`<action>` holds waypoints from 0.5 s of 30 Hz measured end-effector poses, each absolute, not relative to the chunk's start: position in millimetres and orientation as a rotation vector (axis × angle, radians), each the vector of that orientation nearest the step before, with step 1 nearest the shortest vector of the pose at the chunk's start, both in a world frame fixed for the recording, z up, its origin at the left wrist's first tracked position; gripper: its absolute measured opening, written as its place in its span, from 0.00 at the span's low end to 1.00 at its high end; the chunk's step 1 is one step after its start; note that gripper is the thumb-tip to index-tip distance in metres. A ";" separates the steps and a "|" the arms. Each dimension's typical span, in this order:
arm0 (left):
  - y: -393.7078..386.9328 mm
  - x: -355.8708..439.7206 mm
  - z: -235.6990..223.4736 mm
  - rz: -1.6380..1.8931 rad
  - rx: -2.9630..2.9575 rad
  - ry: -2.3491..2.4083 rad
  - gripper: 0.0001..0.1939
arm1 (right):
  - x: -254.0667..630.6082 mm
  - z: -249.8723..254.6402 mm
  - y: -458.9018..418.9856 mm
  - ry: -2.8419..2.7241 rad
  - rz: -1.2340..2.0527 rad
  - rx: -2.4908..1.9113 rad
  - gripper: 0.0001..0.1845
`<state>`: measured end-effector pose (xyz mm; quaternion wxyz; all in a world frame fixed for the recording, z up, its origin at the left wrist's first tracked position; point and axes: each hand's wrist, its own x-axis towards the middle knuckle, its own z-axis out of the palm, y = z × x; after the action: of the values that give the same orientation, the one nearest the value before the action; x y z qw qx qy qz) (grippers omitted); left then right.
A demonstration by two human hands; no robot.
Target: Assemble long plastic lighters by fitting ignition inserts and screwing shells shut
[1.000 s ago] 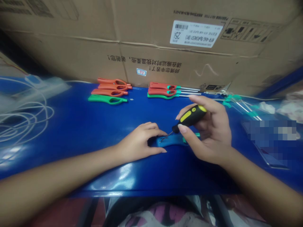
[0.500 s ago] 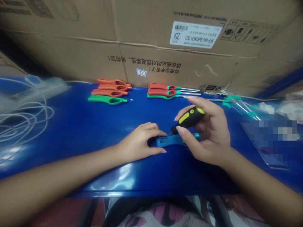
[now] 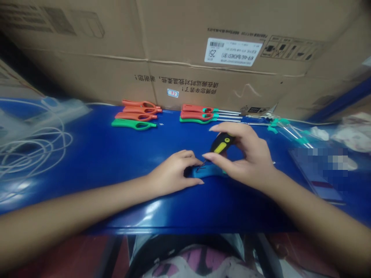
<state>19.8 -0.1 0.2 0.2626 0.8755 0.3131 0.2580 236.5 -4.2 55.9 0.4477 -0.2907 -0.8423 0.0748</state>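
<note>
A blue gas lighter casing [image 3: 211,170] lies on the blue table. My left hand [image 3: 174,172] grips its left end, fingers on the far side and thumb on the near side. In my right hand [image 3: 245,154] is a screwdriver [image 3: 220,146] with a black and yellow handle. It leans, and its thin shaft points down at the left part of the casing, near a dark slot. Whether the tip sits inside is too small to tell. My right hand covers the casing's right end.
Orange and green lighter casings [image 3: 137,116] lie at the back left. Red and green lighters with metal tubes [image 3: 208,114] lie beside them. Tubes with teal parts [image 3: 290,131], a flat panel [image 3: 315,177] and coiled white cable [image 3: 43,143] flank the work. A cardboard box [image 3: 174,50] stands behind.
My right hand and the screwdriver have shifted slightly left, with the handle tilted a little more upright. My left hand still grips the blue casing. The camera view has shifted a little.
</note>
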 end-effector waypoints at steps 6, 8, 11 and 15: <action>3.2 32.5 3.5 0.608 2.347 0.886 0.17 | 243.3 73.1 5.7 -2.232 0.459 -0.799 0.30; 4.8 37.2 0.6 0.628 2.344 0.881 0.17 | 244.3 72.6 7.3 -2.218 0.353 -0.806 0.28; 5.9 41.5 -6.0 0.707 2.336 0.864 0.17 | 245.0 68.1 5.4 -2.139 0.084 -0.823 0.25; 5.0 41.2 -10.0 0.746 2.341 0.851 0.20 | 248.3 61.8 0.1 -2.079 0.170 -0.807 0.26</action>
<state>41.2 5.0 -10.0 0.2673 0.8676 0.3152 0.2766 248.3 0.1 61.8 0.4373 -0.3245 -0.8359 0.0682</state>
